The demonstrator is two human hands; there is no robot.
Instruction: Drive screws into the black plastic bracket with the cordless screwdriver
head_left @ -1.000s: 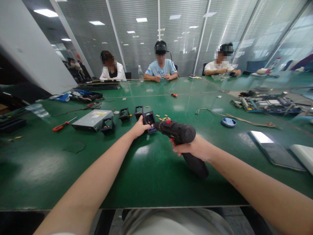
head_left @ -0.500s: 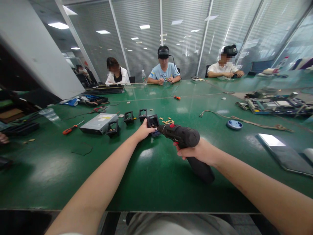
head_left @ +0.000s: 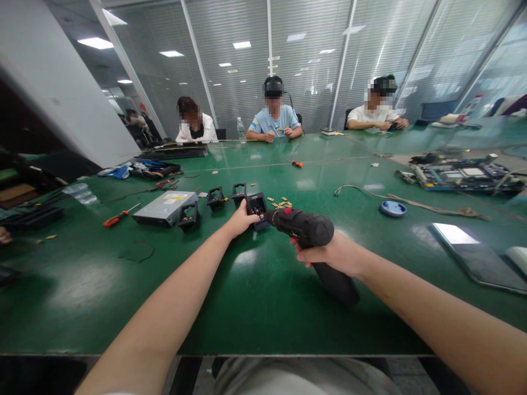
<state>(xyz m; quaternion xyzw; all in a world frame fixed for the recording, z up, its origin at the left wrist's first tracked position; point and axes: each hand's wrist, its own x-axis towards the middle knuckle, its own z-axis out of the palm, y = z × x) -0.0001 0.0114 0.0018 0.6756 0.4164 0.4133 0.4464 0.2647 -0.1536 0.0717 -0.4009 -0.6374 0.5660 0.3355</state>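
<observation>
My left hand [head_left: 239,219] grips a black plastic housing [head_left: 258,204] by its left side, with the thumb across its near edge. Small metal parts show inside the housing. In my right hand [head_left: 325,253] is a black cordless drill [head_left: 307,227] with red details, held by its handle and aimed left. Its tip reaches the housing's opening; whether it touches a screw cannot be made out. Several small brass-coloured pieces [head_left: 284,203] lie just behind the housing. Similar black housings [head_left: 214,198] stand to the left of my left hand.
A silver disc drive [head_left: 167,207] and an orange screwdriver [head_left: 119,216] lie to the left. Rightward are a blue round dish [head_left: 392,208], a cable [head_left: 362,190], a phone-like slab [head_left: 473,255] and circuit boards [head_left: 465,176]. Several people sit across the green table [head_left: 230,307].
The view has shifted very slightly. Both hands, the drill and the housing keep the same positions relative to one another.
</observation>
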